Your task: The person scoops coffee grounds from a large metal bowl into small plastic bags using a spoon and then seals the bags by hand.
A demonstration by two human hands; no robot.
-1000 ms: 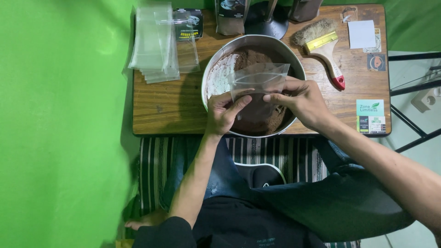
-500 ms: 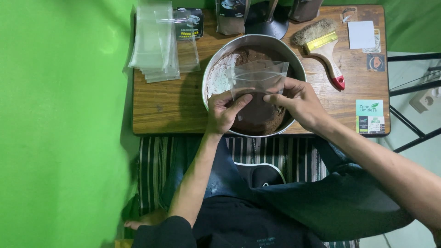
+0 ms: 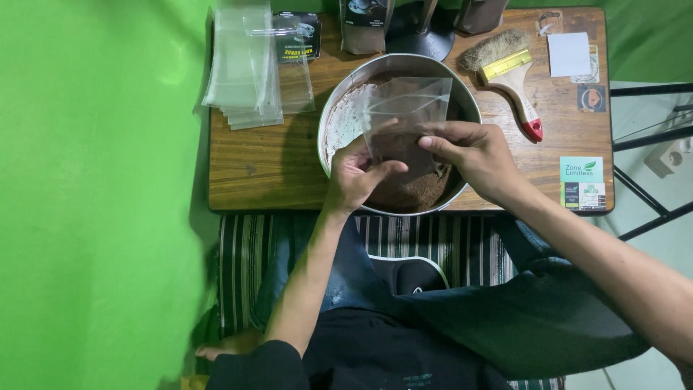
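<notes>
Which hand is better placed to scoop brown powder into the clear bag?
Left, probably. The left hand sits low at the clear bag's bottom edge, right over the brown powder in the metal bowl. The right hand pinches the bag's side, steadying it.

A small wooden table (image 3: pixel 274 166) stands against a bright green backdrop (image 3: pixel 94 195). Below the table lies a striped cloth (image 3: pixel 245 267). Right of the table, black metal legs (image 3: pixel 642 195) cross a pale floor (image 3: pixel 650 159).

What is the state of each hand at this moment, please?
Left hand: closed on the lower edge of the clear plastic bag.
Right hand: closed, pinching the same bag over the metal bowl.
</notes>
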